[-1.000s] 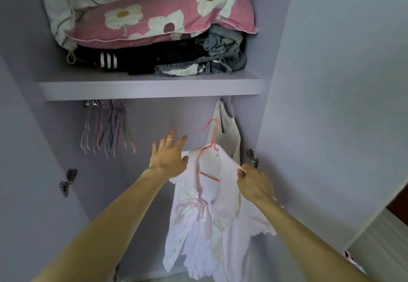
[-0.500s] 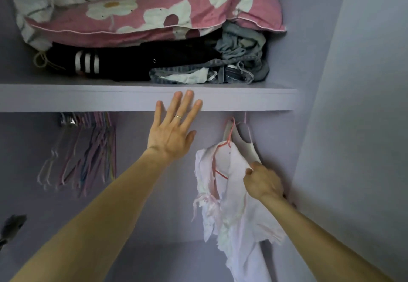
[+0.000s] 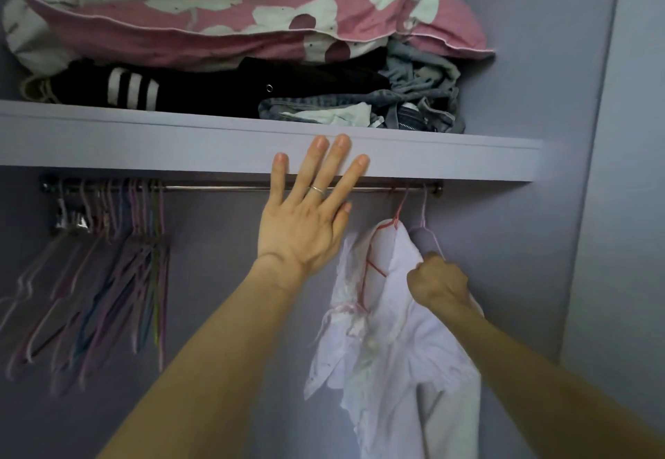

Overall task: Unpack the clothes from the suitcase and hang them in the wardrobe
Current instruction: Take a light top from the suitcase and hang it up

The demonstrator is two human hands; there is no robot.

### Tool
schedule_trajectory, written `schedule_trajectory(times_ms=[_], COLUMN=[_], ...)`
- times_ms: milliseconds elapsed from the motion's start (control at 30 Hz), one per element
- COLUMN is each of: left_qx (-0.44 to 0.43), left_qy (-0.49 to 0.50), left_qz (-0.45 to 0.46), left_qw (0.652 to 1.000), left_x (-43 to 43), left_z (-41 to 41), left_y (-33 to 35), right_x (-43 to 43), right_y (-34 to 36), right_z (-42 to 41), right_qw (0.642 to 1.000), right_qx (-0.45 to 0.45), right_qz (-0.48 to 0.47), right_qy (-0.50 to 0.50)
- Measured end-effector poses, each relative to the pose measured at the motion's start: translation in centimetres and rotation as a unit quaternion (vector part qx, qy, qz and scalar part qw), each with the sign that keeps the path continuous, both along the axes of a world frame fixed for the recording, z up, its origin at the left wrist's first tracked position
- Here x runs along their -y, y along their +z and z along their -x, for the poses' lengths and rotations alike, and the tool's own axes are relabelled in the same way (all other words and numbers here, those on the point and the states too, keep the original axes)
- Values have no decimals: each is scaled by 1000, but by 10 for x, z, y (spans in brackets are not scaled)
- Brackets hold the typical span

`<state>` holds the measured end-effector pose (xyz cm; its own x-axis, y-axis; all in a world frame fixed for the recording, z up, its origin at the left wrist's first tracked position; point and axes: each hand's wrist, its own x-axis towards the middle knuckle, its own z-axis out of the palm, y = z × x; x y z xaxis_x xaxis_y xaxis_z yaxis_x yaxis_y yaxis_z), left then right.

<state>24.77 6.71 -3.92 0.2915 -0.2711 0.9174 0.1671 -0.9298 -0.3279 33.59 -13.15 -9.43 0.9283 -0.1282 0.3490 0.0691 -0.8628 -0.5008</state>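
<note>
**Wardrobe** [image 3: 521,63], lilac panels, viewed from just under the shelf.

1. White blouse [image 3: 388,336]. It hangs on a red wire hanger [image 3: 372,268], and the hook sits over the metal rail [image 3: 223,189] near the rail's right end. The fabric is crumpled, with pinkish trim at the front.
2. Right hand [image 3: 437,284]. The fingers are curled tight and grip the blouse at the shoulder, just beside the red hanger's arm.
3. Left hand [image 3: 306,221]. The fingers are straight and spread, and the fingertips lie against the front edge of the shelf [image 3: 144,138]. It holds nothing. There is a ring [image 3: 317,190] on one finger.
4. Pale pink hanger [image 3: 426,223]. It is on the rail just right of the red one. It may carry a garment, but the blouse and right hand cover its lower part.
5. Bunch of empty coloured hangers [image 3: 108,260]. They hang at the rail's left end, well apart from the blouse, and are blurred.
6. Shelf contents:
   - A pink flowered pillow [image 3: 252,27] lies on top.
   - A folded black garment with white stripes [image 3: 201,91] lies beneath it.
   - Crumpled denim [image 3: 417,99] lies at the right.
</note>
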Motion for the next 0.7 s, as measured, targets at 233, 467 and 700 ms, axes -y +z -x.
schedule_trajectory(times_ms=[233, 467, 700], left_qx=[39, 62, 38], left_qy=[-15, -15, -19], left_qz=[-8, -12, -9], left_qw=[999, 998, 999], left_x=[-2, -3, -2], left_z=[-6, -11, -8], left_y=[-3, -5, -1], right_x=[-9, -16, 19], right_y=[-24, 18, 15], right_z=[3, -8, -17], right_qw=[986, 995, 980], right_qx=[98, 43, 7], right_qz=[129, 80, 175], right_qy=[32, -39, -95])
